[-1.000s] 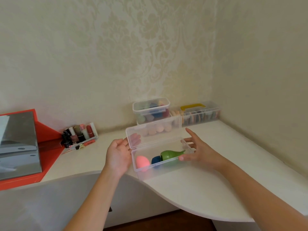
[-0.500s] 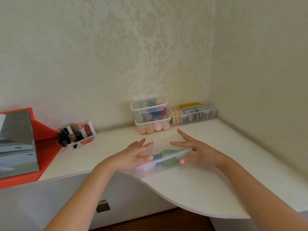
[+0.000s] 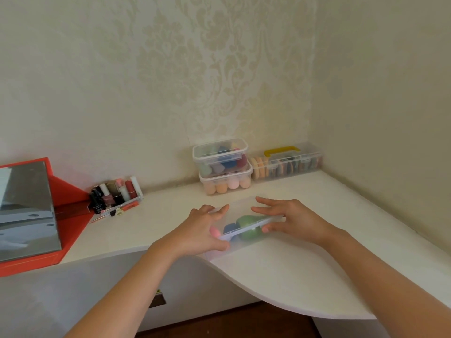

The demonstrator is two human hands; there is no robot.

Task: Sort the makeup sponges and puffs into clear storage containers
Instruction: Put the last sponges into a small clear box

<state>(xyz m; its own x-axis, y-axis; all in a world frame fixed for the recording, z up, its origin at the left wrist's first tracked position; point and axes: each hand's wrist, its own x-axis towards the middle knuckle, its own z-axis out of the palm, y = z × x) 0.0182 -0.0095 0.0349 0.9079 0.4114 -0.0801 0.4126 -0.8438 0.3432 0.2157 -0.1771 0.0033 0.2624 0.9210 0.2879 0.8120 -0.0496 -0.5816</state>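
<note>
The left hand (image 3: 202, 230) lies with fingers spread nearly straight on the lid of a clear container (image 3: 244, 207), thumb against its front wall. The right hand (image 3: 296, 219) presses the lid's other end likewise, thumb at the front rim. Neither hand is clenched.

Inside the container, lid down, sit a pink sponge (image 3: 214, 232), a blue sponge (image 3: 229, 228) and a green sponge (image 3: 246, 222). The container rests near the curved front edge of the white surface (image 3: 292, 272). Against the wall stand two stacked boxes (image 3: 225, 184) of sponges, with a yellow-handled case (image 3: 288, 162) of puffs just beside them.
</note>
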